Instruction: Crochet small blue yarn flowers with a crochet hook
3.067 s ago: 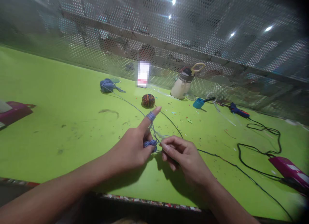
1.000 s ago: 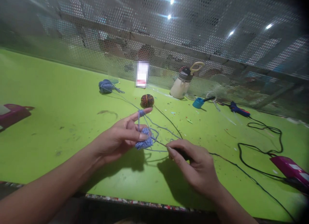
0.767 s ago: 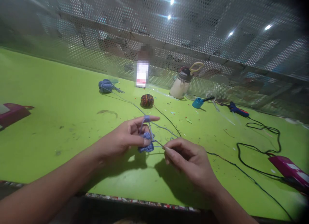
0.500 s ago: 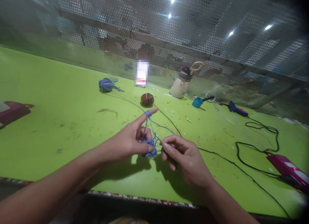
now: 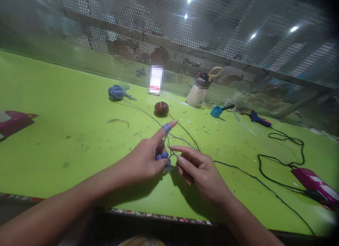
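Note:
Between the thumb and lower fingers of my left hand [image 5: 148,156] is a small piece of blue-purple crochet [image 5: 163,156]. Its index finger points out to the right, with yarn [image 5: 166,128] wound round it. My right hand [image 5: 197,168] is closed on a thin crochet hook [image 5: 168,146], its index finger stretched along the shaft; most of the hook is hidden by the fingers. The hook's tip is among the yarn strands just right of the crochet piece. One strand runs back to a blue-purple ball of yarn [image 5: 116,93] at the far left.
A dark multicoloured yarn ball [image 5: 161,108] lies beyond my hands. Farther back stand a lit, blurred screen [image 5: 156,80], a pale bottle [image 5: 196,95] and a blue container [image 5: 216,112]. A glue gun [image 5: 260,119] and cords lie right. A perforated metal screen [image 5: 127,37] borders the green table [image 5: 66,133].
My left hand has turned slightly, and its index finger has moved a little right. The right index finger has stretched forward along the hook. The crochet piece is more covered by the left thumb.

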Motion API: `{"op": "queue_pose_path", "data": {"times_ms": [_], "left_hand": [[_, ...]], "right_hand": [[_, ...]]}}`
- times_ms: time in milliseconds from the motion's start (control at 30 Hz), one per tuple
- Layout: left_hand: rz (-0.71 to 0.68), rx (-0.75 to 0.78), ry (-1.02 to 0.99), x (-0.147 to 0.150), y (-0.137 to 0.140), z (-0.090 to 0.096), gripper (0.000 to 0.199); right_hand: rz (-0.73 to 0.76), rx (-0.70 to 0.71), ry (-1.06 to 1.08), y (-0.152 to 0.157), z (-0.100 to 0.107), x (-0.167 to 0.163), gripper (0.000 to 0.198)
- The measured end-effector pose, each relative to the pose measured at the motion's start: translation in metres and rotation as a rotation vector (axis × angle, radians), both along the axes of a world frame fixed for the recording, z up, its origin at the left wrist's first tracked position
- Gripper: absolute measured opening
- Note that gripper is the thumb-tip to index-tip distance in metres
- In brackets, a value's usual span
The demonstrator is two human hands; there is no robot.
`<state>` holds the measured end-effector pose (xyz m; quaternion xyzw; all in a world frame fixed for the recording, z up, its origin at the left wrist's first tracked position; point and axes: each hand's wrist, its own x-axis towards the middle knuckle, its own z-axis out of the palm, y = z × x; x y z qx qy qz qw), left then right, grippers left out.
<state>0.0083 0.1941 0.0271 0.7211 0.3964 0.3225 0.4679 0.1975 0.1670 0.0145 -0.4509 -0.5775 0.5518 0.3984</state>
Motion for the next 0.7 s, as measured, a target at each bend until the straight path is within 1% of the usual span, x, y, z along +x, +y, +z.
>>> {"op": "queue_pose_path", "data": {"times_ms": [67, 133, 200, 267, 367, 467, 567, 633, 700], "left_hand": [[-0.006, -0.061, -0.069, 0.0010, -0.0020, 0.0011, 0.090], [-0.049, -0.188, -0.202, 0.0005, -0.0027, 0.0032, 0.094], [-0.098, -0.310, -0.319, -0.0011, -0.0019, 0.0057, 0.098], [-0.134, -0.378, -0.375, -0.0031, -0.0003, 0.0073, 0.101], [-0.181, -0.422, -0.391, -0.0046, 0.0018, 0.0066, 0.101], [-0.183, -0.423, -0.406, -0.0037, 0.0028, 0.0037, 0.101], [-0.122, -0.388, -0.411, -0.0015, 0.0029, 0.0012, 0.102], [-0.068, -0.311, -0.357, -0.0002, 0.0024, 0.0003, 0.100], [-0.022, -0.165, -0.229, 0.0008, 0.0015, -0.0002, 0.095]], "right_hand": [[-0.014, 0.063, -0.030, -0.0012, 0.0007, -0.0015, 0.028], [-0.011, 0.078, -0.034, -0.0014, 0.0020, -0.0028, 0.031], [0.003, 0.037, -0.007, -0.0003, 0.0034, -0.0033, 0.037], [0.020, -0.002, 0.021, 0.0013, 0.0040, -0.0027, 0.041], [0.042, -0.021, 0.046, 0.0032, 0.0025, -0.0009, 0.035], [0.014, -0.001, 0.062, 0.0040, 0.0002, 0.0006, 0.029], [-0.001, 0.022, 0.053, 0.0046, 0.0004, 0.0011, 0.028], [-0.008, 0.009, 0.040, 0.0050, 0.0019, 0.0010, 0.029], [-0.022, -0.017, 0.039, 0.0055, 0.0033, 0.0010, 0.030]]}}
